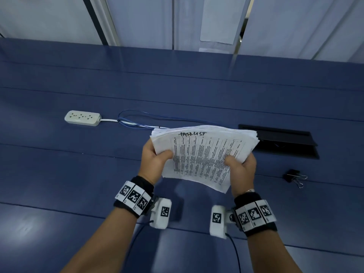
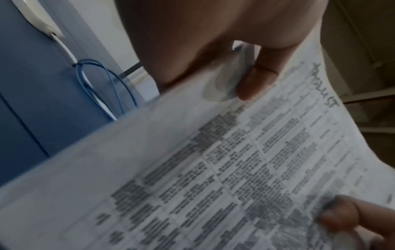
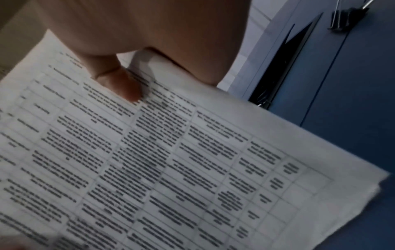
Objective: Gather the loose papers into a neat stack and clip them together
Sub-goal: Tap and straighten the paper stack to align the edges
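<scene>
A thick stack of printed papers (image 1: 202, 154) with a handwritten heading is held up above the blue table, its far edges fanned and uneven. My left hand (image 1: 155, 160) grips its left side, thumb on the top sheet. My right hand (image 1: 241, 166) grips its right side the same way. In the left wrist view the papers (image 2: 213, 169) fill the picture under my left thumb (image 2: 256, 81). The right wrist view shows the papers (image 3: 171, 160) under my right thumb (image 3: 119, 84). A black binder clip (image 1: 294, 177) lies on the table right of my right hand; the same clip (image 3: 346, 16) shows at the top.
A white power strip (image 1: 82, 118) lies at the far left with a blue cable loop (image 1: 134, 120) beside it. A black cable hatch (image 1: 279, 140) sits in the table (image 1: 59, 164) behind the papers, at the right. Pale partition panels stand beyond the far edge.
</scene>
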A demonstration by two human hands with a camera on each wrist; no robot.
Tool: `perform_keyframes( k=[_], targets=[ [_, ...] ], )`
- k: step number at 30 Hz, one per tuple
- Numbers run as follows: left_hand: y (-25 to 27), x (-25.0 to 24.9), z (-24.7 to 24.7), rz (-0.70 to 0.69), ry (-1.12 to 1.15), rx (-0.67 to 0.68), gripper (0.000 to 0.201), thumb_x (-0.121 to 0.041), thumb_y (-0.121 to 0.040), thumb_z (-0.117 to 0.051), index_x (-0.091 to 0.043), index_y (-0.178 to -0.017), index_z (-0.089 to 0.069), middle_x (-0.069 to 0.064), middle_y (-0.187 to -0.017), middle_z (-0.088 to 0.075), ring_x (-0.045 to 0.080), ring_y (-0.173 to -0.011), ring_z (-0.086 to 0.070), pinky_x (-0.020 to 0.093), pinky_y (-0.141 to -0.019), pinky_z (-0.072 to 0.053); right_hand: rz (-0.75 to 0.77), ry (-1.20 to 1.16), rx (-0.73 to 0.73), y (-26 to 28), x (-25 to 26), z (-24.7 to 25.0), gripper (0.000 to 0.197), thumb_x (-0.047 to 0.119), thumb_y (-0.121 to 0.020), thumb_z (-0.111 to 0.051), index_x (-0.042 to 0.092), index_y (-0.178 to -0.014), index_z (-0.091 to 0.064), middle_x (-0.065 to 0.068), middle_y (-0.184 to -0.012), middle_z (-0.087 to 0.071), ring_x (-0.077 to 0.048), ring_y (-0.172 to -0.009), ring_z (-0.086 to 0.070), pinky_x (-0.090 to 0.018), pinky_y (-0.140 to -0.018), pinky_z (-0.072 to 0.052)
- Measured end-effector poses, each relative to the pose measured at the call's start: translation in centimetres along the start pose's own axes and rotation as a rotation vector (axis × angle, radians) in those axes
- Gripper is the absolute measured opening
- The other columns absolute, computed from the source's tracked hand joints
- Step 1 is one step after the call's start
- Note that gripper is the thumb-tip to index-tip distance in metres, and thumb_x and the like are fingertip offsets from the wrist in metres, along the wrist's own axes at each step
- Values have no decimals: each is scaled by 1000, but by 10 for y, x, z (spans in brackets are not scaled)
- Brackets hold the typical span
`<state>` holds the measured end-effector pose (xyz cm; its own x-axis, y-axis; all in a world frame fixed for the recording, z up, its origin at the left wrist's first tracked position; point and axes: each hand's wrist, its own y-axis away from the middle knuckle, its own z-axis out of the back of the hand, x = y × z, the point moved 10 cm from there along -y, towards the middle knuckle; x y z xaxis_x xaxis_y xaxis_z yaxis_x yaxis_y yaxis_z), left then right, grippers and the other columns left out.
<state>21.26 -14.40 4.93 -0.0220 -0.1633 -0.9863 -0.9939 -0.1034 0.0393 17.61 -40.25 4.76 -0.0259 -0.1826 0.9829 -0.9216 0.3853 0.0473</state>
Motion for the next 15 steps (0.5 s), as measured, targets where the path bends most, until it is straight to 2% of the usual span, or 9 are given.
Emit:
perform_keyframes(
  k=[2, 3, 5, 7, 9, 11, 13, 15],
  targets=[
    [1, -8, -4, -32, 29, -28, 40, -3, -56, -63, 2, -96, -65, -4, -79, -74, 10, -76, -71, 26, -66, -56, 33, -51, -37, 0, 7, 0, 28, -17, -73, -55, 10, -79, -59, 16, -62, -69, 3, -60, -64, -18, -54, -51],
    [2, -14, -4, -59, 39, -37, 43, -8, -53, -65, 4, -94, -65, -5, -77, -74, 11, -74, -70, 26, -65, -56, 54, -78, -47, 1, 11, 1, 25, -15, -70, -55, 7, -80, -58, 16, -62, -69, 2, -60, -64, -18, -54, -52],
    [3, -22, -3, -92, 45, -21, 45, -15, -51, -64, 4, -92, -64, -7, -74, -73, 11, -72, -69, 25, -63, -56, 74, -104, -41, 3, 13, 5, 29, -8, -65, -54, 0, -92, -57, 15, -67, -70, -1, -64, -67, -21, -55, -53],
    [3, -13, -1, -62, 29, 14, 37, -7, -54, -65, -4, -91, -65, -8, -74, -74, 9, -73, -70, 25, -64, -56, 34, -77, 6, 3, 3, 5, 41, -8, -64, -53, 2, -103, -56, 14, -74, -73, -3, -70, -69, -23, -58, -56],
    [4, 5, 3, 8, 13, 26, 36, 3, -60, -59, -12, -92, -66, -10, -77, -76, 6, -75, -71, 24, -65, -57, -18, -13, 47, 4, -11, 3, 41, -10, -65, -52, 12, -99, -60, 15, -75, -73, -1, -70, -68, -23, -59, -56],
    [4, 20, 5, 64, -12, 14, 38, 4, -61, -57, -14, -93, -66, -11, -78, -76, 6, -76, -72, 25, -65, -57, -56, 20, 42, 5, -22, 1, 37, -11, -68, -53, 17, -91, -62, 17, -73, -73, 2, -69, -68, -22, -58, -54],
    [6, 23, 4, 78, -15, -15, 37, 4, -60, -58, -14, -91, -67, -9, -77, -76, 8, -75, -72, 29, -66, -58, -62, 14, 19, 6, -26, -1, 30, -5, -65, -54, 15, -86, -64, 16, -71, -72, 0, -69, -68, -22, -58, -53],
    [7, 19, 1, 49, 8, -27, 36, 7, -60, -58, -13, -88, -68, -7, -76, -75, 9, -75, -71, 28, -65, -58, -52, -12, -5, 7, -27, -3, 28, -2, -64, -55, 8, -89, -64, 14, -72, -71, -3, -70, -67, -24, -60, -55]
  ],
)
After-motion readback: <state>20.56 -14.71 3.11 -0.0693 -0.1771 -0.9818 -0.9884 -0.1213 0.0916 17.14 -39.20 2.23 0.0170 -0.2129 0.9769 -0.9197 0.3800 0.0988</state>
